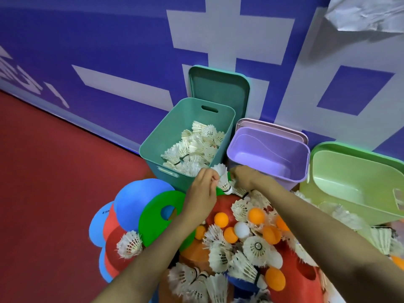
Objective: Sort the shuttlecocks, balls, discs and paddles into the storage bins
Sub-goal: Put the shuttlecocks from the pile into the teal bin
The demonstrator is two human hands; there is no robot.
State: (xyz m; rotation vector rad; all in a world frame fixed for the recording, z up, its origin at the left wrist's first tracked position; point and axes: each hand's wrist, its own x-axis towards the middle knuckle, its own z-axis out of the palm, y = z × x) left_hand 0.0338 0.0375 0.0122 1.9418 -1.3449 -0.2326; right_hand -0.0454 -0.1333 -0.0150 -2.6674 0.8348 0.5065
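I watch the left hand (202, 189) pinch a white feather shuttlecock (222, 174) by its skirt between thumb and curled fingers. The cork end points down, just above the near rim of the teal plastic storage bin (166, 127) at twelve o'clock. That bin holds a heap of white shuttlecocks (196, 147). The right hand (241, 179), just beside the left at three o'clock, dips knuckles-up into the pile; I cannot tell whether it grips anything. A lilac plastic bin (262, 145) stands at one o'clock and a light green plastic bin (349, 171) at three. At six o'clock lie loose shuttlecocks, small orange balls (221, 219) and a white ball (241, 229). At eight o'clock lie a flat green disc (153, 219) with a hole and a blue disc (135, 200).
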